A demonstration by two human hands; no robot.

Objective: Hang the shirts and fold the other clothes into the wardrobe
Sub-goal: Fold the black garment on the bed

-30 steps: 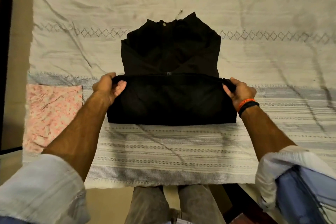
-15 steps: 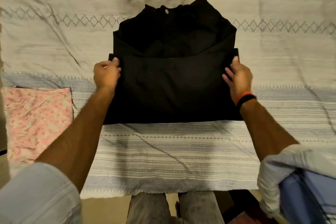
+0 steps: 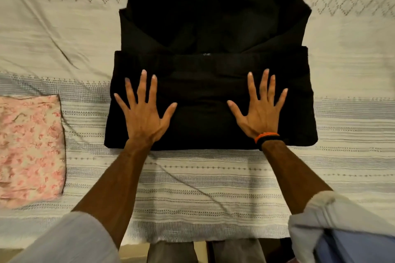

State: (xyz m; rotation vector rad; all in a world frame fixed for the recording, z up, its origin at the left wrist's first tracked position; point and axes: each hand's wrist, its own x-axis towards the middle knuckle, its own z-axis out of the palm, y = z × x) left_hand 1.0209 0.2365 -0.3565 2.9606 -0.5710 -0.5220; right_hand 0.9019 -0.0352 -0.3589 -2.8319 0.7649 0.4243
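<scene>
Lying flat under both spread hands [image 3: 145,115] [image 3: 259,113], folded black garment [image 3: 209,34].

On the bed [image 3: 213,188], both hands lie side by side on the folded garment [image 3: 205,28], with a folded cloth [image 3: 30,147] to its left.

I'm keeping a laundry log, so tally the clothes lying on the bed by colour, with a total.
Black: 1, the black garment under both hands, left hand and right hand
Pink floral: 1, the folded pink cloth
Total: 2
</scene>
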